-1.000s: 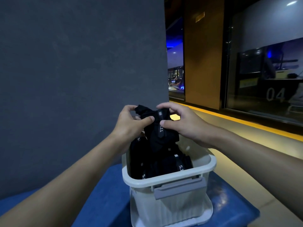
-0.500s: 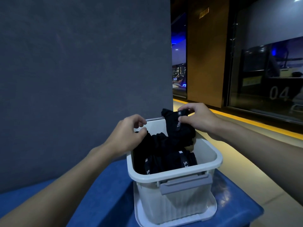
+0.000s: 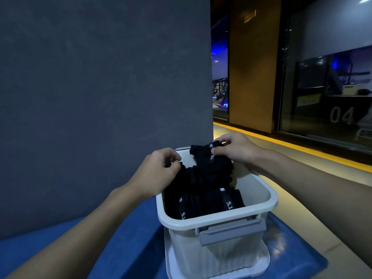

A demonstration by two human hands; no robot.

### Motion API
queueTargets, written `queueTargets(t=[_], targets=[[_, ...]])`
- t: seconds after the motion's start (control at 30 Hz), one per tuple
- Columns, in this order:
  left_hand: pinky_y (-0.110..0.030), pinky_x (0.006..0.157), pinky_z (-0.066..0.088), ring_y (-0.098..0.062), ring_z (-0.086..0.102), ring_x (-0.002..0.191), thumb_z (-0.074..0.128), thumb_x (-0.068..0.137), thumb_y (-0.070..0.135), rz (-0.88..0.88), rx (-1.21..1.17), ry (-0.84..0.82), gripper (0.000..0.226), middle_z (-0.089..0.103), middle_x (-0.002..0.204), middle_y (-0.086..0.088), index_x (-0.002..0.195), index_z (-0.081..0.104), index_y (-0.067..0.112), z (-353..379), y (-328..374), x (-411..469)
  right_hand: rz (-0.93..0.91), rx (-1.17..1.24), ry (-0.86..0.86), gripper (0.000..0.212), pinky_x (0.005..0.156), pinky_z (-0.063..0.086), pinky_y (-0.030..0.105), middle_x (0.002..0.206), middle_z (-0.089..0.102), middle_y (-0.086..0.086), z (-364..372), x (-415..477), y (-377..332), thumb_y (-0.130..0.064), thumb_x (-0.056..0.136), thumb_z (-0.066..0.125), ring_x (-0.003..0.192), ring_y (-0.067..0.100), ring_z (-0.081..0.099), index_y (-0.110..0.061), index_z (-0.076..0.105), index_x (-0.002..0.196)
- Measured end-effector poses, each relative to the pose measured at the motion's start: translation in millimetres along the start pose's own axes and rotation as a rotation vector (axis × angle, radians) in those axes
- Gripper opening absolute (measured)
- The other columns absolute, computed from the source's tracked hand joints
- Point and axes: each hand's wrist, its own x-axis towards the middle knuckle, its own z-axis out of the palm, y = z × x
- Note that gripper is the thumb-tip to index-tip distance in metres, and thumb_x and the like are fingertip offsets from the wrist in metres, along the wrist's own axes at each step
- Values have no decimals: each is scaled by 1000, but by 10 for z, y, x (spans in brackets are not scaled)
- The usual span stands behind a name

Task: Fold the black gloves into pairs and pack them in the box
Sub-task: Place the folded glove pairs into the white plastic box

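A white plastic box (image 3: 259,200) with a grey front latch stands on a blue surface and holds several black gloves with white "5.11" straps (image 3: 209,202). At the box's far rim, my right hand (image 3: 237,151) pinches the strap of a folded black glove pair (image 3: 213,166) that rests on top of the pile. My left hand (image 3: 159,170) is at the box's left rim, its thumb and fingers pinching black glove fabric there.
The box sits on its white lid (image 3: 259,264) on a blue cushioned surface (image 3: 124,244). A dark grey wall (image 3: 100,87) rises just behind and left. To the right lie a tan floor with a yellow stripe (image 3: 302,150) and glass panels marked 04.
Both hands held one glove pair above the box, then lowered it. My right hand carried it to the far side of the pile; my left hand let go and moved to the left rim.
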Motion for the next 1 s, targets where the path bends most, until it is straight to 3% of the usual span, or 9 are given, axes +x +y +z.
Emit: queueTargets(t=[0.1,0.17,0.23,0.3,0.43,0.53,0.77,0.93,1.0], targets=[[-32,81,51,-15,64,87,56,94,22,-8,-3,1,12,68,87,5,93,67,26,8,-2,2,-163,-329,-72,44,77,45,26,101,53,-9,34,-5,24,-15,92,65,87,12,55,-23,50,132],[-34,81,51,-16,64,87,56,93,22,-11,7,1,12,68,87,5,92,67,27,9,-5,3,-247,-583,-109,39,94,41,34,112,52,-7,69,-5,43,-22,96,59,102,16,54,-32,47,132],[-35,81,51,-17,64,84,56,92,22,-12,2,2,12,68,84,4,90,67,27,3,-12,6,-266,-767,-80,29,113,21,49,121,46,-4,98,17,65,-31,97,53,119,21,48,-39,52,125],[-35,79,51,-18,64,82,57,92,20,-19,-9,-1,13,68,82,3,88,67,26,2,-19,8,-273,-863,-39,26,113,10,54,133,41,-3,96,43,76,-41,98,48,130,21,37,-41,57,123],[-35,81,52,-17,64,84,57,92,20,-27,-7,-1,14,69,82,5,87,67,27,2,-38,11,-243,-880,-127,47,110,13,48,150,30,-9,-15,49,85,-62,93,43,140,18,16,-41,51,135],[-38,83,54,-16,66,85,56,91,19,-43,-23,-6,15,70,82,7,86,67,28,13,-47,12,-218,-1003,-206,59,114,7,52,153,23,-7,-74,42,167,-69,88,47,143,20,5,-40,47,140],[-42,86,54,-18,66,87,55,92,20,-50,-26,-24,16,71,84,6,86,67,29,13,-51,7,-217,-1237,-286,63,112,3,60,126,35,-5,-36,53,172,-71,88,44,135,21,14,-38,44,142],[-43,86,54,-19,67,87,54,91,20,-57,-17,-26,16,71,84,5,87,67,28,9,-35,8,-220,-1100,-263,70,114,-1,58,132,44,-2,-59,23,164,-69,84,54,141,20,10,-38,38,145],[-43,86,54,-19,67,87,54,92,20,-60,-19,-25,16,71,84,5,87,67,28,7,-35,6,-188,-1057,-268,66,114,-2,58,130,41,2,-68,49,206,-73,79,57,143,24,7,-42,45,135]])
